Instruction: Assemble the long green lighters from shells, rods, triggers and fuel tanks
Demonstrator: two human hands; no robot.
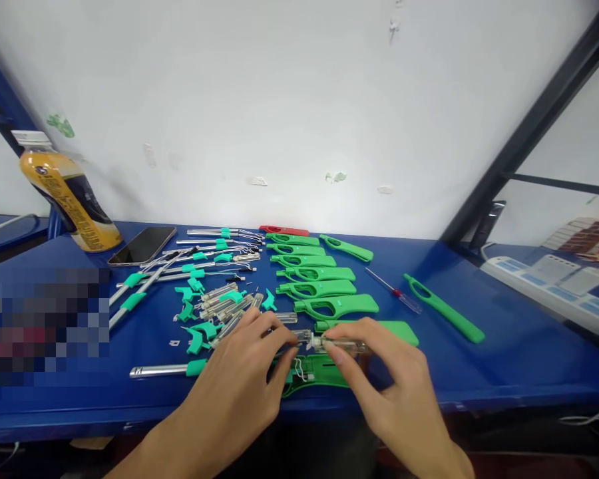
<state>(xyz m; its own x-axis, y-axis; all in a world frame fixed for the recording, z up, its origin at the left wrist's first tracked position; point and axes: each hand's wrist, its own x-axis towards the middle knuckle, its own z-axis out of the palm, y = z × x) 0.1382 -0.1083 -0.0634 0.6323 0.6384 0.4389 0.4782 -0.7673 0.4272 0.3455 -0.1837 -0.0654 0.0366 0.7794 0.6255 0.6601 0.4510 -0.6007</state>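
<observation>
Between the thumb and index finger of my right hand (387, 372) is a clear fuel tank (347, 346) with a white end, held just above an open green lighter shell (322, 370). The thumb and fingers of my left hand (247, 372) come together at the shell's left end; what they hold, if anything, is too small to tell. White wires (299, 368) lie in the shell. A silver tube (160, 370) with a teal collar points left from beside my left hand. Another green shell (397, 330) lies partly behind my right hand.
Several green shells (317, 289), a red shell (284, 230), clear tanks (224, 303), teal triggers (197, 339) and silver tubes (154, 273) lie behind. A screwdriver (399, 295) is right; a phone (144, 245) and bottle (72, 199) are left. A power strip (554, 293) stands far right.
</observation>
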